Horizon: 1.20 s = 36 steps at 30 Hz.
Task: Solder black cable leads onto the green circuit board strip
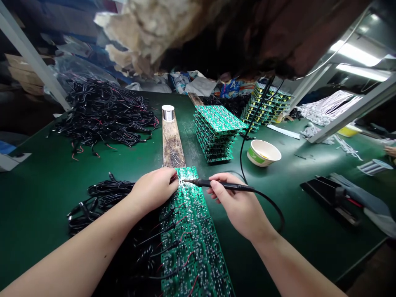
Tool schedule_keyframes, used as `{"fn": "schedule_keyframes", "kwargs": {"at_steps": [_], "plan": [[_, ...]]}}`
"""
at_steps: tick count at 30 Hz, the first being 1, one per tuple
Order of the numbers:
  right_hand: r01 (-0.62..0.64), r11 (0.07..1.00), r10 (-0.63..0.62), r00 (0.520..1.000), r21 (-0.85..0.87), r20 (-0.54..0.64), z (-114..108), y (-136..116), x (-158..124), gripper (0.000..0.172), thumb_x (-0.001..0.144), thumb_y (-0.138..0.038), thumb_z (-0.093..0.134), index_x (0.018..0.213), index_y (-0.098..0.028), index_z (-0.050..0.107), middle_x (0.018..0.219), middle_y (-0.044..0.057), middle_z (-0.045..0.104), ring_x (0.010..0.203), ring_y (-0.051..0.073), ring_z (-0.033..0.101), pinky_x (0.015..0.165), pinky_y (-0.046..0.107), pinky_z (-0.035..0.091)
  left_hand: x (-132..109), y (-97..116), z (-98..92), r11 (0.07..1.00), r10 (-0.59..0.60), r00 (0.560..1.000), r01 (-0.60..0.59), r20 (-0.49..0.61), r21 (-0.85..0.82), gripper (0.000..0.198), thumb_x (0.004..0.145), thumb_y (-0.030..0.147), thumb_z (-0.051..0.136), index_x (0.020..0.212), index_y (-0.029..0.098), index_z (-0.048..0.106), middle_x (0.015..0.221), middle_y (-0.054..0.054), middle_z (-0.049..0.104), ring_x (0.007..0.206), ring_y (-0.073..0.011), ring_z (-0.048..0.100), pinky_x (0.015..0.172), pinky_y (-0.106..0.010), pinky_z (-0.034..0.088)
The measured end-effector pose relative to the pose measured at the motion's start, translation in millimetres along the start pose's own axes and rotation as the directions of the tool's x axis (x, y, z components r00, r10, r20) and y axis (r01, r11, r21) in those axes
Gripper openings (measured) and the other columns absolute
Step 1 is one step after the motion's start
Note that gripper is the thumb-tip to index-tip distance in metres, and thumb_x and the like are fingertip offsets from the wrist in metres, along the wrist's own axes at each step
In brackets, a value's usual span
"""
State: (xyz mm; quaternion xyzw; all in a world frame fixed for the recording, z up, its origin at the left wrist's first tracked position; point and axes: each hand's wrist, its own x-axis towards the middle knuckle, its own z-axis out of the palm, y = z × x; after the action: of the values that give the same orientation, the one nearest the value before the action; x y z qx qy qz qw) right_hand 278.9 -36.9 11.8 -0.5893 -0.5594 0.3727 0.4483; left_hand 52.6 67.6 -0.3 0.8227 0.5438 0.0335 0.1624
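Observation:
My right hand [232,198] holds a soldering iron [216,184] like a pen. Its tip meets the upper part of a long green circuit board panel [198,231] lying in front of me. At the panel's upper left edge, my left hand [156,185] is closed in a pinch, with a bit of red wire showing at the fingertips. Red and black leads run from the panel's left side over the boards below. Coiled black cables [108,192] lie left of my left wrist.
A big heap of black cables [105,111] sits at the back left. A worn wooden strip [173,140] carries a shiny solder spool [168,113]. Stacked circuit boards [216,132], a paper bowl [264,152] and a black stand [328,198] are to the right. A dark shape hangs overhead.

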Motion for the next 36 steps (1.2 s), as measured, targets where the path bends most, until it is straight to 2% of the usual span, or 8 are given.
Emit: {"fn": "schedule_keyframes", "kwargs": {"at_steps": [6,15,23,29,34,36], "plan": [[-0.006,1.0,0.006,1.0,-0.023,-0.001,-0.1,-3.9,2.5,0.025,0.104,-0.047,0.064,0.11,-0.025,0.074,0.095,0.003,0.08,0.087,0.022,0.077,0.078,0.037,0.062,-1.5,1.1,-1.3,1.0,-0.001,1.0,0.001,0.001,-0.003,0.026,0.099,0.039,0.046,0.082,0.025,0.061,0.092,-0.006,0.075,0.081,-0.0248,0.067,0.063,-0.034,0.037],[0.049,0.992,-0.044,0.998,-0.118,0.041,-0.9,-7.9,5.8,0.025,0.103,-0.047,0.063,0.109,-0.025,0.074,0.097,0.004,0.08,0.084,0.022,0.076,0.074,0.037,0.061,-2.1,3.0,-0.8,1.0,-0.001,1.0,0.001,-0.004,0.013,0.026,0.099,0.039,0.046,0.083,0.024,0.061,0.094,-0.006,0.075,0.08,-0.025,0.066,0.062,-0.035,0.037],[0.016,0.999,-0.019,0.998,-0.048,-0.068,-7.5,-12.0,1.4,0.026,0.102,-0.049,0.066,0.111,-0.026,0.075,0.096,0.004,0.081,0.088,0.022,0.077,0.077,0.038,0.061,-4.0,3.8,-1.4,0.999,0.009,1.0,-0.009,-0.015,0.04,0.025,0.1,0.038,0.045,0.083,0.025,0.058,0.099,-0.006,0.075,0.083,-0.0257,0.067,0.064,-0.035,0.038],[0.011,0.999,-0.013,0.996,-0.03,-0.087,-9.8,-8.0,-6.4,0.026,0.103,-0.049,0.067,0.113,-0.027,0.075,0.099,0.004,0.081,0.089,0.022,0.077,0.077,0.036,0.062,-2.1,-0.1,1.8,0.999,0.019,1.0,-0.017,-0.024,0.048,0.025,0.1,0.039,0.046,0.082,0.025,0.057,0.096,-0.005,0.075,0.083,-0.0261,0.067,0.063,-0.034,0.037],[-0.004,0.999,0.0,0.996,-0.038,-0.094,-11.5,-7.0,-10.9,0.029,0.102,-0.051,0.067,0.115,-0.026,0.076,0.1,0.005,0.081,0.089,0.024,0.077,0.068,0.035,0.061,-2.1,0.3,2.3,0.998,0.017,1.0,-0.015,-0.023,0.056,0.025,0.099,0.039,0.045,0.082,0.025,0.057,0.094,-0.006,0.075,0.082,-0.0263,0.067,0.063,-0.036,0.037],[-0.012,0.999,0.008,0.996,-0.036,-0.091,-12.6,-7.0,-12.1,0.03,0.102,-0.051,0.067,0.115,-0.026,0.076,0.1,0.005,0.081,0.089,0.024,0.077,0.069,0.035,0.061,-2.8,0.0,2.5,0.999,0.007,1.0,-0.006,-0.024,0.044,0.022,0.099,0.04,0.047,0.087,0.025,0.059,0.095,-0.005,0.075,0.082,-0.0262,0.068,0.063,-0.036,0.038]]}}
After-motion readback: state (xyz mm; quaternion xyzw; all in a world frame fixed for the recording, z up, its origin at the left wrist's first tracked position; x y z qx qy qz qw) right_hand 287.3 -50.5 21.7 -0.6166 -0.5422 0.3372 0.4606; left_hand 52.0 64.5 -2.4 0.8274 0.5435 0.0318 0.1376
